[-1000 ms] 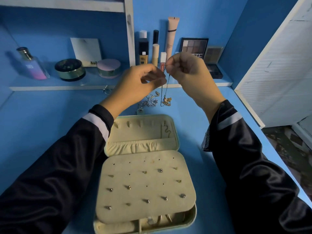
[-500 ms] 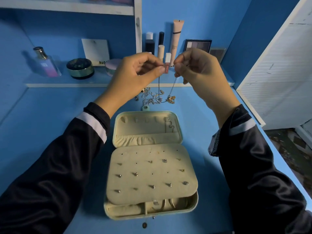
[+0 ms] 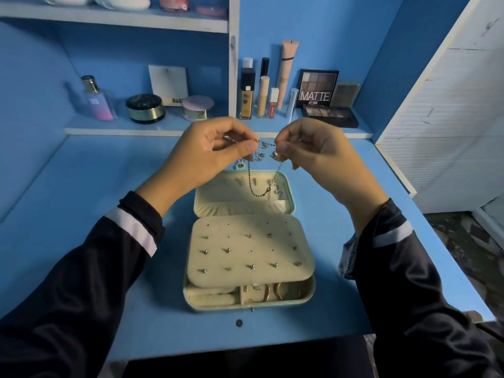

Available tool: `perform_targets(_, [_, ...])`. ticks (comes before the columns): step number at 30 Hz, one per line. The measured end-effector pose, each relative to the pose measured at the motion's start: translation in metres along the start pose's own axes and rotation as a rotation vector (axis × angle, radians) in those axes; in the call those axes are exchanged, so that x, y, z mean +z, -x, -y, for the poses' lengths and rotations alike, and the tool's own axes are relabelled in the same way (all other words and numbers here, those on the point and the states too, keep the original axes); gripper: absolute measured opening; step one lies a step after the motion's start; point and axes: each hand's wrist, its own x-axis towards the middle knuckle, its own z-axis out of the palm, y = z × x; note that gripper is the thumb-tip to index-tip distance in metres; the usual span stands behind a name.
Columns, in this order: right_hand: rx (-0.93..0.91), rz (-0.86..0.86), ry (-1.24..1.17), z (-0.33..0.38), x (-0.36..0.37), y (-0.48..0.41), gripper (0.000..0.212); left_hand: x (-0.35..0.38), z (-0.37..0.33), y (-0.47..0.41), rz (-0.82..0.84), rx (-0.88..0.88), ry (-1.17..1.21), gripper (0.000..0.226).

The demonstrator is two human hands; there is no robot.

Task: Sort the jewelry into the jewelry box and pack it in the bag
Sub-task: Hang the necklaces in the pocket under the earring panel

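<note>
An open cream jewelry box [image 3: 311,293] lies in the middle of the blue desk [image 3: 81,203]. Its padded flap [image 3: 249,251] carries several stud earrings, and rings show in the tray below. A thin gold chain necklace [image 3: 253,188] hangs in a loop over the box lid [image 3: 218,197]. My left hand [image 3: 210,152] pinches one end of the chain. My right hand [image 3: 313,148] pinches the other end. A small heap of loose jewelry [image 3: 260,155] lies on the desk just behind the lid, partly hidden by my fingers.
On the low shelf behind stand a perfume bottle [image 3: 96,99], round compacts [image 3: 145,108], foundation tubes [image 3: 246,95] and a MATTE eyeshadow palette [image 3: 317,88]. A white slatted door [image 3: 447,113] closes the right side. A small dark round bit [image 3: 239,322] lies by the desk's front edge.
Both hands have come down and slightly apart with the chain, which now hangs over the box lid. The camera has tipped back, showing more of the shelves and the desk front.
</note>
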Motion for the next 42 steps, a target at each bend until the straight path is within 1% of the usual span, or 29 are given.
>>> perform_targets(4, [0.023,0.047,-0.031,-0.004,0.005,0.012,0.010,0.001,0.001,0.014,0.034,-0.061,0.036,0.018])
perform_targets(7, [0.067,0.078,-0.051,-0.012,0.007,0.017,0.011,0.004,0.005,0.021,0.066,-0.121,0.035,0.012])
perform_targets(9, [0.104,0.091,-0.017,-0.020,0.007,0.018,0.012,0.005,0.010,0.022,0.087,-0.145,-0.008,0.006])
perform_targets(11, [0.126,0.091,0.019,-0.028,0.008,0.017,0.014,0.006,0.015,0.022,0.102,-0.170,-0.062,0.005])
perform_targets(14, [0.145,0.080,0.075,-0.037,0.011,0.013,0.016,0.008,0.022,0.019,0.081,-0.202,-0.200,0.003])
perform_targets(16, [0.148,0.076,0.139,-0.042,0.012,0.009,0.015,0.011,0.025,0.015,0.067,-0.196,-0.320,0.002])
perform_targets(19, [0.151,0.064,0.229,-0.046,0.015,0.003,0.011,0.015,0.029,0.010,0.062,-0.178,-0.429,0.002])
perform_targets(22, [0.142,0.036,0.319,-0.048,0.019,-0.004,0.017,0.017,0.032,0.006,0.048,-0.168,-0.508,0.004])
perform_targets(25, [0.135,0.023,0.387,-0.050,0.022,-0.009,0.019,0.017,0.037,0.002,0.043,-0.159,-0.573,0.006])
perform_targets(34, [0.067,-0.008,0.541,-0.062,0.031,-0.014,0.012,0.021,0.051,-0.004,0.034,-0.118,-0.594,0.007])
perform_targets(42, [-0.014,-0.069,0.626,-0.070,0.035,-0.017,0.012,0.022,0.060,-0.008,0.019,-0.066,-0.629,0.006])
